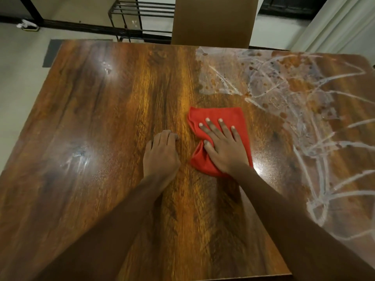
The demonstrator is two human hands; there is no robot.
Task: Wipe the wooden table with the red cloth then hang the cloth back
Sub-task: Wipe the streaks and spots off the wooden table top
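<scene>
Pressing flat, the right hand (223,147) lies palm-down on the red cloth (218,118) with its fingers spread, pinning the fabric to the tabletop (91,118) rather than gripping it; the thumb side bunches the cloth into a pinched waist. The left hand (161,153) rests just beside it on bare wood, fingers curled under loosely, holding nothing and seemingly bracing the body.

The cloth sits near the middle of the tabletop, at the edge of the dirty zone. To the right and toward the far corner, a whitish film (304,94) with scrawled streaks and brown spots covers the surface, while the left and near parts look clean. To wipe well from here, I judge the cloth should be pushed into that film in overlapping passes under even palm pressure, and refolded to a fresh face as it loads up; the spots may need a firmer rub.

The tabletop is a glossy wood-grain surface, smooth and hard, throwing back bright patches of light. The cloth looks soft, napped and limp, folding readily. Beyond the far edge stand a plain brown chair back (213,21) and a dark metal rack (142,17).
</scene>
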